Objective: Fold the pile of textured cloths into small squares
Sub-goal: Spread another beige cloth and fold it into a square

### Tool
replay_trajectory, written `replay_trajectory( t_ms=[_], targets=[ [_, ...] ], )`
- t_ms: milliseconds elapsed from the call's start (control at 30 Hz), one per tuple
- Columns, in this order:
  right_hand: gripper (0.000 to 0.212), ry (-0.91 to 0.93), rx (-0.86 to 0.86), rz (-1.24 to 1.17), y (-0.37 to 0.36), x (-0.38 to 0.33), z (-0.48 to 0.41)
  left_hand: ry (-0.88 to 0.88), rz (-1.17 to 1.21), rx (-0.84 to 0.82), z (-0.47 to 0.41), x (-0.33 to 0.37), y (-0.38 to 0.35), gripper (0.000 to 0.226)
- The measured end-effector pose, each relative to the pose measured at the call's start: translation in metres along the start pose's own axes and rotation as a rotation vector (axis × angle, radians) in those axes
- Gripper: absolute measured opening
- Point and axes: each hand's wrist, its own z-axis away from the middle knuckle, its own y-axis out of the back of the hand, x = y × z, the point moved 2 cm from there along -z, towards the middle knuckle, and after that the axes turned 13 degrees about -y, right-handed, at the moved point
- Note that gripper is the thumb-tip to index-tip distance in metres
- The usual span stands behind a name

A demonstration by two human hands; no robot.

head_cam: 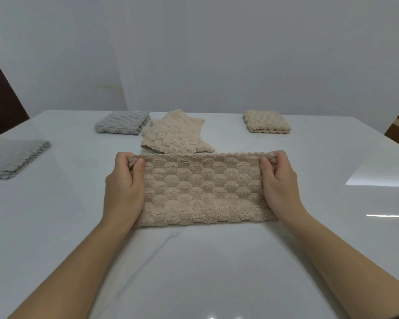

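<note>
So the beige cloth [203, 189] I'm looking at lies flat on the bench [217, 261] as a long strip, right in the middle of my feed, stretched between both hands. The left hand [124, 187] pinches its far left corner and the right hand [279, 183] pinches the far right one, thumbs on top. The other fingers are tucked behind the cloth's far edge, so I can't really see them, and the heels of both hands cover the short ends.

Just behind it, nearly touching the far edge, is the loose beige pile [173, 134]; I can't tell how many cloths are in it. To its left sits a grey folded square [122, 122], and well off to the right a beige folded square [266, 122]. Another grey cloth [14, 157] is cut off by the left edge of the frame.
</note>
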Motion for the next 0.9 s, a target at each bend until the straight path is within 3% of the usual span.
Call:
replay_trajectory(
  t_ms=[133, 267, 467, 567, 667, 767, 900],
  targets=[
    [0.012, 0.088, 0.063, 0.071, 0.005, -0.010, 0.000, -0.034, -0.080, 0.025, -0.003, 0.005, 0.006, 0.018],
    [0.015, -0.009, 0.019, 0.153, 0.008, -0.016, -0.001, -0.008, -0.080, 0.022, -0.006, 0.012, 0.010, 0.016],
    [0.028, -0.341, -0.286, 0.173, 0.023, -0.019, -0.001, 0.371, 0.117, -0.286, -0.013, -0.005, 0.016, 0.024],
    [0.024, -0.235, -0.209, 0.416, 0.012, -0.009, 0.000, 0.263, -0.286, -0.380, -0.007, -0.017, 0.005, 0.030],
    [0.020, -0.110, -0.077, 0.728, -0.001, 0.003, 0.000, 0.132, -0.567, -0.351, -0.003, -0.021, -0.007, 0.032],
    [0.026, -0.025, 0.029, 0.882, -0.010, 0.008, -0.002, 0.053, -0.660, -0.312, -0.004, -0.024, -0.014, 0.030],
    [0.026, 0.039, 0.097, 0.868, -0.011, 0.009, -0.003, -0.016, -0.687, -0.284, -0.001, -0.024, -0.014, 0.028]
  ],
)
